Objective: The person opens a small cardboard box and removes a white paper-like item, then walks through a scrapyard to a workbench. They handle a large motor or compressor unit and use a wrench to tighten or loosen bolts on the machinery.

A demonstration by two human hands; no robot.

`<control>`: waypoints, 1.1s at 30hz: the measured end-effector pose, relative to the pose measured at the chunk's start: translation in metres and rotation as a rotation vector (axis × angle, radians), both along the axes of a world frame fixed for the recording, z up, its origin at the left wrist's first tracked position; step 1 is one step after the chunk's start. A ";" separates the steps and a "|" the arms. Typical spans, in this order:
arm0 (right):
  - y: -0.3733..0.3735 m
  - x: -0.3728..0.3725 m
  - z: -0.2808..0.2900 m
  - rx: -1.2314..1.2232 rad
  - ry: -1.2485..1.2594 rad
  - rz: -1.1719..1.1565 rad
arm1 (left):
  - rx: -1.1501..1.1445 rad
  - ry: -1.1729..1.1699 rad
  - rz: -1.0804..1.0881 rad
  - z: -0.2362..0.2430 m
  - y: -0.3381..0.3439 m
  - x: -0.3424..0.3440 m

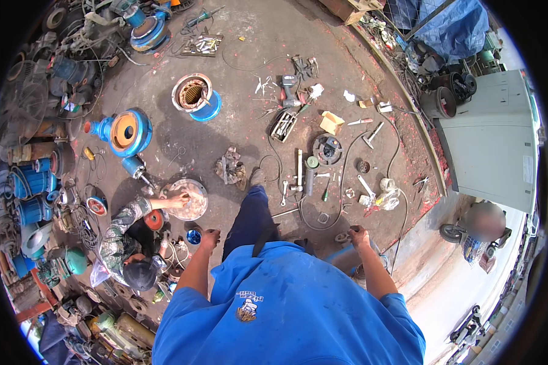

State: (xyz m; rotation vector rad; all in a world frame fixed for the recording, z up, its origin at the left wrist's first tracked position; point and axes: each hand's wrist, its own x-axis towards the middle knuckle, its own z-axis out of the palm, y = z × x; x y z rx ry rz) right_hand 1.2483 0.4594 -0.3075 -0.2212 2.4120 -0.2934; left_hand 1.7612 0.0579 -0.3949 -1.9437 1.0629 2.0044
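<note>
My left hand [210, 239] hangs with curled fingers just right of a small shiny blue round part [193, 236]; what it holds, if anything, is too small to make out. Low at the right, my right hand [359, 237] is also curled, beside small dark rings [341, 238] and above a partly hidden grey-blue cylinder [341, 258]; its contents are unclear. Ahead lie a hammer [299, 170], wrenches [284, 193], a grey tube [309, 185] and a toolbox [283, 126].
A co-worker [128, 243] in camouflage crouches at the left, one hand on a round metal plate [182, 212]. Blue pump housings [128, 131], an open motor body [204, 106] and hoses [396, 207] lie on the floor [243, 73]. A cabinet [487, 134] and a seated person [472, 243] are at the right.
</note>
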 end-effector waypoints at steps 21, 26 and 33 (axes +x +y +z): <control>-0.637 -0.336 -0.041 0.461 -0.179 1.188 | -0.097 0.051 0.094 0.062 -0.632 -0.395; -1.028 -0.523 0.085 0.108 -0.038 0.499 | 0.000 -0.049 0.213 0.088 -0.782 -0.452; -1.428 -0.664 0.279 -0.491 -0.056 0.425 | -0.220 0.098 0.468 0.173 -1.051 -0.651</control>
